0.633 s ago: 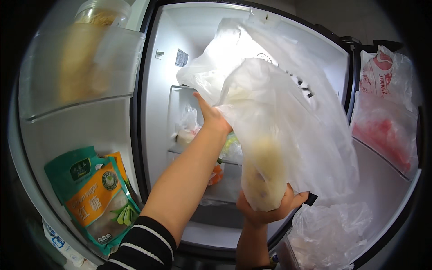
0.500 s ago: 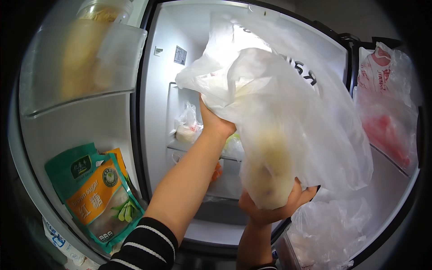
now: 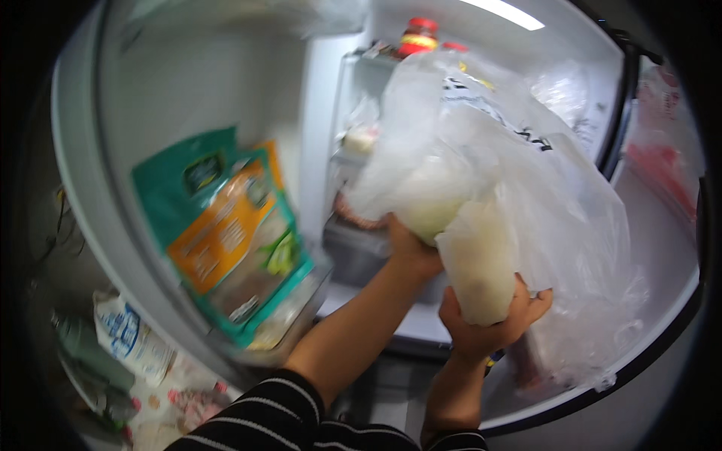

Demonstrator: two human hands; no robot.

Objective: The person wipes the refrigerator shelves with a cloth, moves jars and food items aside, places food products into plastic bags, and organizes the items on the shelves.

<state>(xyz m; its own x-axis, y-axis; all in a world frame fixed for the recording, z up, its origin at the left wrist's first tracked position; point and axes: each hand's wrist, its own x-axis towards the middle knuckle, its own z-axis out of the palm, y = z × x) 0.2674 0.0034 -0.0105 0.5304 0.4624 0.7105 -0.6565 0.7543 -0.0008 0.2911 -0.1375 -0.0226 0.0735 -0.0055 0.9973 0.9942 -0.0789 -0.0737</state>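
A large translucent white plastic bag (image 3: 560,203) with dark print hangs in front of the open fridge, held up by both of my hands. My left hand (image 3: 414,249) supports it from below, closed against a rounded pale-green lump (image 3: 432,210) showing through the plastic; some of the fingers are hidden. My right hand (image 3: 496,327) cups the bag's lower end from beneath, fingers and thumb around a long pale-yellow bulk (image 3: 481,267). What exactly lies inside cannot be made out through the cloudy film.
Behind the bag, fridge shelves carry a red-lidded jar (image 3: 419,37) and a small bagged item (image 3: 362,137). On the left door stands a green and orange pouch (image 3: 226,233). The right door holds a bag with red contents (image 3: 665,173). A white packet (image 3: 131,338) sits outside, lower left.
The view has swung, so the fridge interior and left door appear shifted right. The bag has sunk and folded lower, showing the pale lumps more plainly. Both hands keep hold of it.
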